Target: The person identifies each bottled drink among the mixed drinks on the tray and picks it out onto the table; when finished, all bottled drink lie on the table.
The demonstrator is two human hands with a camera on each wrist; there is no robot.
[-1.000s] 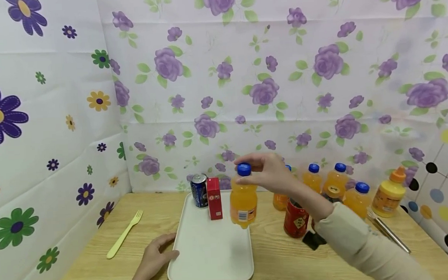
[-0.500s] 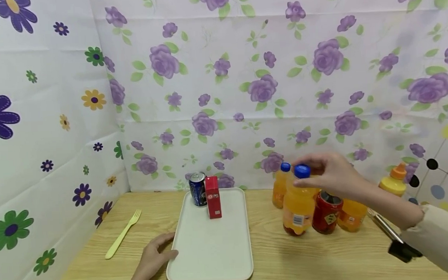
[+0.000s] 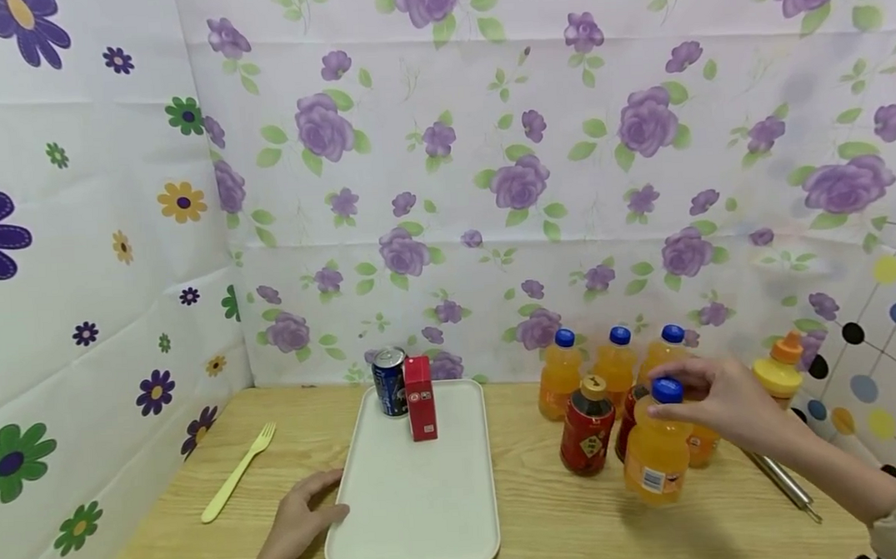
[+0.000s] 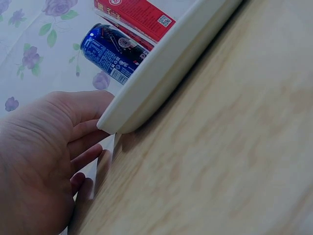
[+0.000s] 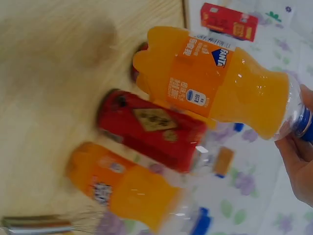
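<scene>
My right hand [image 3: 731, 405] grips an orange Fanta bottle [image 3: 657, 458] by its neck, just below the blue cap. The bottle is upright, in front of the group of drinks, with a shadow on the table below it. In the right wrist view its orange label [image 5: 200, 73] shows. On the left, my left hand [image 3: 299, 519] holds the near left edge of a white tray [image 3: 415, 556], thumb over the rim and fingers at its side. Towards the tray's far end stand a blue can [image 3: 389, 384] and a red carton [image 3: 421, 400].
Several orange bottles [image 3: 561, 379] stand at the back right, with a red-labelled bottle [image 3: 588, 428] before them. Farther right are a yellow squeeze bottle [image 3: 779, 375] and a whisk [image 3: 783, 483]. A yellow fork [image 3: 239, 474] lies left of the tray. Flowered sheets wall the table.
My right hand has carried the orange bottle from over the tray rightward, past the other drinks, and then lower towards the front. The left hand has stayed at the tray's edge.
</scene>
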